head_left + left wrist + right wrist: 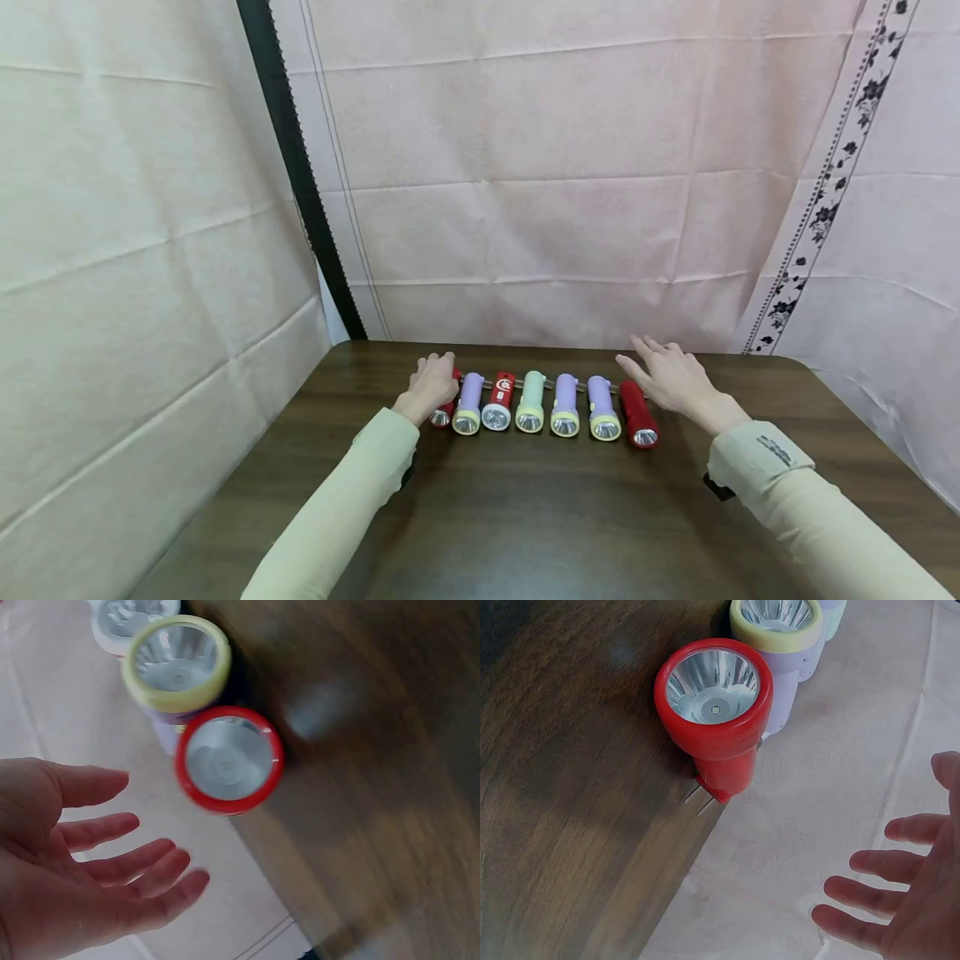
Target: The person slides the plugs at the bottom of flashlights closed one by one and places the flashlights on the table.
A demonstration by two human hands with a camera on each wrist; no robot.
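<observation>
Seven flashlights (530,403) line a wooden tabletop (525,517). In the head view, the left-end red flashlight (442,415) lies at 5 o'clock from the left hand (431,388), the right-end red flashlight (638,414) at 7 from the right hand (677,382). Both hands' fingers are spread. Cuff print (774,450) is unreadable.

- Red flashlight (638,414), right of centre: smooth, glossy plastic; mirror-bright reflector (714,684).
- Prongs (706,806), middle of the right wrist view: metal.
- Counter (525,508), lower centre: wood-grained, softly glossy.
- Backdrop (585,150), top: matt, creased cloth.
- Sleeve (832,517), lower right: matt cloth.
</observation>
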